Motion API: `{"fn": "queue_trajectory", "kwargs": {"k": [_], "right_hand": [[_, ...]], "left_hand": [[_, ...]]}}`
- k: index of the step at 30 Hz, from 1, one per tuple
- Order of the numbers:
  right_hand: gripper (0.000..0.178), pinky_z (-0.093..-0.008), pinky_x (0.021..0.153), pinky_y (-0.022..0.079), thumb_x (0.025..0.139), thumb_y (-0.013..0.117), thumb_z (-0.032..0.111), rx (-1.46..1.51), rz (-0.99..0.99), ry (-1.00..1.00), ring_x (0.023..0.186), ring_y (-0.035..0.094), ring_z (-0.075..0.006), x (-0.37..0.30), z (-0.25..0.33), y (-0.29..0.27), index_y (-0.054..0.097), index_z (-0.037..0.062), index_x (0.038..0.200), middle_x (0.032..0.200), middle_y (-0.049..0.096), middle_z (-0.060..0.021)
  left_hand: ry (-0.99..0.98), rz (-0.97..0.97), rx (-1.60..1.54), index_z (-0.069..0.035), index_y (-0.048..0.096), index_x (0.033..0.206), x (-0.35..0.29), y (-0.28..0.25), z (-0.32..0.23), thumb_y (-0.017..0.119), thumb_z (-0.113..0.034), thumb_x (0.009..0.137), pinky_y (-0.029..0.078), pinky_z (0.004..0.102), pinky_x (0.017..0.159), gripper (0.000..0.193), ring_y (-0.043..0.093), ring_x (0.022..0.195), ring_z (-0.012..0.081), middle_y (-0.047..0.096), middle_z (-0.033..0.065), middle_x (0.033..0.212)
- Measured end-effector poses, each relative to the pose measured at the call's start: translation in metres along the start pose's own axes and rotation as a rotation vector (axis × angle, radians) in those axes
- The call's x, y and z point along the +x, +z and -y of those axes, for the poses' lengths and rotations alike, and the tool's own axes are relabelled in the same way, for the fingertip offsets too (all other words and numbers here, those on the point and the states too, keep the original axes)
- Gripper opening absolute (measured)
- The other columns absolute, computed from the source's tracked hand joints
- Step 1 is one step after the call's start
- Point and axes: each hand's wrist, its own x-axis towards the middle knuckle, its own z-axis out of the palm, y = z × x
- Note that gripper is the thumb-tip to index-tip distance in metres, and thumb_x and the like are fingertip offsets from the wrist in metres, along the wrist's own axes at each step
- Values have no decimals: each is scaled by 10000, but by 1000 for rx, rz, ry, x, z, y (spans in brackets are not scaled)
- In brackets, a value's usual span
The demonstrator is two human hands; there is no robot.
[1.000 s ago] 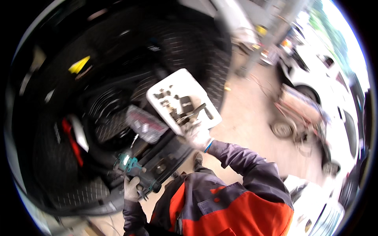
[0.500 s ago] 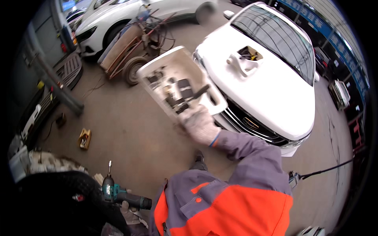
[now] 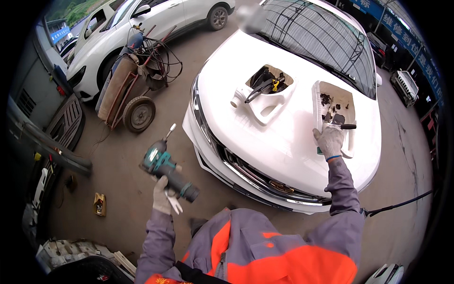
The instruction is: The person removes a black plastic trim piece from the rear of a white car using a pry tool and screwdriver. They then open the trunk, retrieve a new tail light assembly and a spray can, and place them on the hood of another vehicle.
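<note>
My left hand (image 3: 161, 195), gloved, is closed around a teal-and-black cordless driver (image 3: 161, 163) with a long bit pointing up and away. A pale forked tool (image 3: 175, 204) sticks out beneath the same hand. My right hand (image 3: 331, 141), also gloved, grips the near end of a cut-open white plastic jug (image 3: 316, 97) at the right side of the car's bonnet. Dark clips, small parts and a black-handled tool (image 3: 349, 126) lie in that jug. Left of it on the bonnet stands a second cut jug (image 3: 279, 105) with black and yellow pieces inside.
The white car (image 3: 227, 106) fills the area ahead. Left of it stands a two-wheeled cart (image 3: 113, 97) with cylinders and hoses, with another white car (image 3: 165, 19) behind. A small yellow box (image 3: 100, 204) sits on the floor at left. A dark strap (image 3: 397, 204) stretches at right.
My right hand has brought the jug of parts rightward onto the bonnet, past the other jug. My left hand has raised the driver from the lower left. My view has shifted.
</note>
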Motion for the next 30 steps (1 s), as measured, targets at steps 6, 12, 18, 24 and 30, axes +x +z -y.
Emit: {"fn": "queue_trajectory", "kwargs": {"k": [6,12,18,24,30], "right_hand": [[503,-414,780,511,886,582,554,24,129,104,858,684,-282,43,-1,52,700,65,902,858,712,-133],[489,-433,799,490,855,624,548,-7,146,209,907,648,-279,62,32,59,681,70,939,885,677,-109],[266,-413,809,483,864,688,273,390,-401,372,912,589,-301,64,72,-4,631,52,1002,946,618,-120],[618,-425,902,513,853,647,375,794,43,-46,1000,656,-366,161,275,-129,497,13,1331,1091,669,-198],[797,-455,838,536,826,630,473,888,618,194,943,685,-402,232,321,-134,351,-88,1318,1030,651,-315]], "left_hand": [[-173,146,171,73,560,1295,178,42,-12,691,-347,865,360,179,430,615,442,456,36,551,-28,595],[-236,252,135,37,573,1246,321,60,-22,701,-275,881,399,184,407,497,472,471,30,708,113,1062],[-455,371,134,35,575,1259,444,79,-19,693,-280,891,394,183,440,499,450,468,34,693,68,971],[-641,593,173,30,607,1196,490,103,-27,721,-348,878,397,192,446,507,449,465,34,571,-31,637],[-611,566,272,12,588,1130,515,144,-14,667,-282,943,479,212,458,357,559,514,90,643,31,778]]}}
